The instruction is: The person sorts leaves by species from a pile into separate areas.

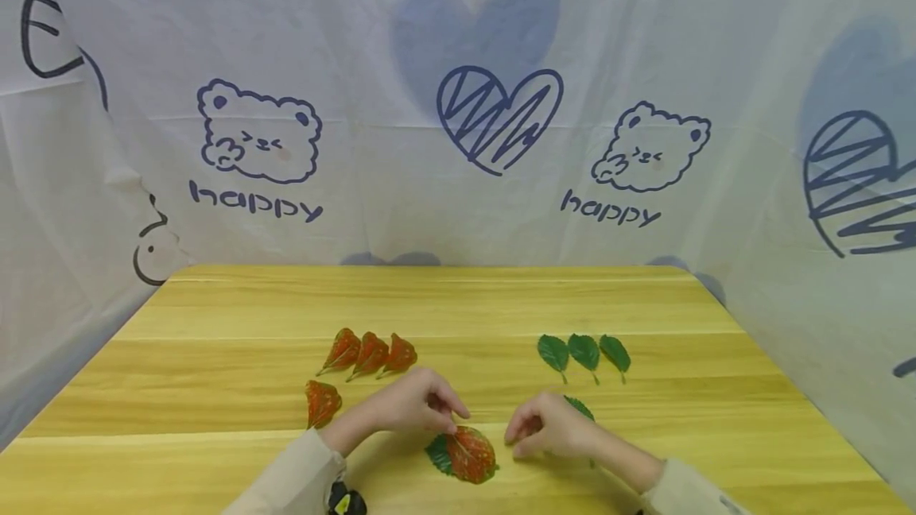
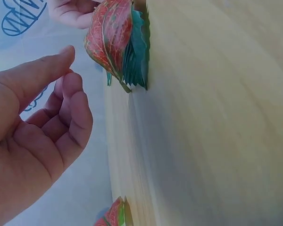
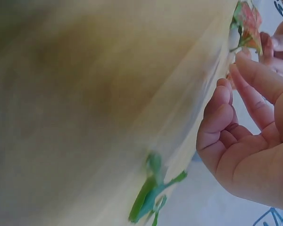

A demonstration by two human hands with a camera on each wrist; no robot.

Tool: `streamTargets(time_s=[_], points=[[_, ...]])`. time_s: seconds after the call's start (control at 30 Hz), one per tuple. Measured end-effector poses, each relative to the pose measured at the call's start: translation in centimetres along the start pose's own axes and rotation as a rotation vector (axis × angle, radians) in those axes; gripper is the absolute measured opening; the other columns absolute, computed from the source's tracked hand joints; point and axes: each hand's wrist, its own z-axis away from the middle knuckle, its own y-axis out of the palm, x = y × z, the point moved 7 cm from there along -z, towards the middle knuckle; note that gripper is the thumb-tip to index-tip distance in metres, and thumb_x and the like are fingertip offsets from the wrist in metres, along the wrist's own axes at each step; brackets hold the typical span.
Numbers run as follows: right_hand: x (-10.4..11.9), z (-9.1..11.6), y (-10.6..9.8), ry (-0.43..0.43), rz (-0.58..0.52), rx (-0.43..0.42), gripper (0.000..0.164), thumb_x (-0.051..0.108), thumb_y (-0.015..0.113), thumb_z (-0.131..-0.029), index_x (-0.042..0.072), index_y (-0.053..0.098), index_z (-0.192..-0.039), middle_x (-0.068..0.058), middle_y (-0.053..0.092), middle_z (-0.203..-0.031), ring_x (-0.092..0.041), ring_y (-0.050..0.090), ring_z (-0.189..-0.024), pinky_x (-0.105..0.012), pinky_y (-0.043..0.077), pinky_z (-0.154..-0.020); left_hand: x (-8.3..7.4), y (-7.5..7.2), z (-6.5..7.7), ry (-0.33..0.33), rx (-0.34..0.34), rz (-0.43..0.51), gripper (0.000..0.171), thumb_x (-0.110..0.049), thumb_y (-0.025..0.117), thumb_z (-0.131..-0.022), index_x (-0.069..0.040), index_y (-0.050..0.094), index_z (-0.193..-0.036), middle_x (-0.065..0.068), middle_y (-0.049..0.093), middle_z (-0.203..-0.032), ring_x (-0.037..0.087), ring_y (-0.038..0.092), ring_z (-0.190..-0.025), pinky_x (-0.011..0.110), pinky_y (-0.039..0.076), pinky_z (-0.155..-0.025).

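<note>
A red leaf with pale veins [image 1: 472, 455] lies over a dark green leaf [image 1: 440, 454] near the table's front. My left hand [image 1: 418, 404] hovers at the pair's upper left, fingertips overlapping the red leaf's edge in the head view. In the left wrist view, a gap shows between its loosely bent fingers and the red leaf [image 2: 108, 35]. To the right of the pair is my right hand [image 1: 554, 426], its fingers loosely curled with nothing held. Behind this hand, another green leaf [image 1: 580, 407] is partly hidden.
Three red leaves [image 1: 372, 354] form a row at the back left, with a single red leaf [image 1: 324, 404] nearer my left forearm. Three green leaves [image 1: 584, 351] line up at the back right. A white printed cloth [image 1: 386, 181] hangs behind the wooden table [image 1: 236, 304].
</note>
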Motion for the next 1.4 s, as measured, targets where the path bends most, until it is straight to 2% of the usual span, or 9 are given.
streamTargets(time_s=[0.33,0.53,0.67,0.77,0.93,1.13,1.4], points=[[0.6,-0.4,1.2,-0.02,-0.066,0.042,0.01,-0.001,0.073,-0.069,-0.003,0.067,-0.077,-0.003,0.064,-0.071,-0.003,0.054,-0.06,-0.019,0.047,-0.055,0.3,-0.2,0.2,-0.003,-0.016,0.009,0.015,0.004,0.067,-0.075,0.006,0.068,-0.09,0.005,0.064,-0.071,0.004,0.055,-0.058,0.02,0.048,-0.053],[0.2,-0.5,1.7,0.07,-0.088,0.052,0.008,-0.003,0.073,-0.068,-0.002,0.067,-0.074,-0.001,0.061,-0.062,-0.003,0.045,-0.044,-0.014,0.035,-0.037,0.4,-0.3,0.2,-0.008,-0.024,-0.001,0.015,0.005,0.067,-0.074,0.006,0.068,-0.089,0.004,0.064,-0.07,0.004,0.054,-0.058,0.02,0.047,-0.053],[0.0,-0.6,2.0,0.11,-0.097,0.061,0.008,-0.003,0.072,-0.069,0.0,0.066,-0.073,-0.001,0.06,-0.06,-0.004,0.039,-0.037,-0.015,0.032,-0.033,0.4,-0.3,0.3,-0.016,-0.026,0.006,0.015,0.005,0.067,-0.075,0.007,0.068,-0.09,0.004,0.063,-0.069,0.003,0.053,-0.057,0.019,0.047,-0.053],[0.2,-0.7,2.0,0.096,-0.098,0.065,0.008,-0.003,0.073,-0.069,-0.001,0.066,-0.072,-0.001,0.06,-0.059,-0.004,0.038,-0.038,-0.015,0.031,-0.033,0.3,-0.3,0.3,-0.021,-0.025,0.015,0.017,0.003,0.067,-0.075,0.007,0.067,-0.092,0.004,0.063,-0.068,0.003,0.053,-0.056,0.019,0.046,-0.053],[0.5,-1.0,2.1,0.035,-0.076,0.059,0.009,-0.004,0.074,-0.066,-0.003,0.065,-0.069,0.0,0.059,-0.058,-0.002,0.045,-0.046,-0.014,0.035,-0.04,0.2,-0.1,0.0,-0.01,-0.014,0.013,0.02,-0.002,0.068,-0.076,0.006,0.067,-0.094,0.005,0.063,-0.068,0.003,0.053,-0.056,0.02,0.046,-0.052],[0.6,-1.2,2.2,0.032,-0.048,0.048,0.008,-0.004,0.073,-0.067,-0.003,0.066,-0.067,-0.001,0.06,-0.058,-0.002,0.045,-0.047,-0.014,0.035,-0.044,0.2,0.3,-0.4,-0.002,-0.006,-0.054,0.018,-0.007,0.071,-0.075,0.002,0.069,-0.091,-0.001,0.061,-0.069,0.003,0.051,-0.057,0.019,0.045,-0.051],[0.5,-1.2,2.3,0.087,-0.04,0.032,0.007,-0.005,0.071,-0.068,-0.002,0.066,-0.065,-0.005,0.061,-0.058,-0.004,0.042,-0.045,-0.015,0.033,-0.042,0.1,0.8,-0.7,-0.026,0.01,-0.157,0.015,-0.013,0.073,-0.072,-0.004,0.072,-0.085,-0.008,0.054,-0.071,0.003,0.04,-0.061,0.017,0.037,-0.054]])
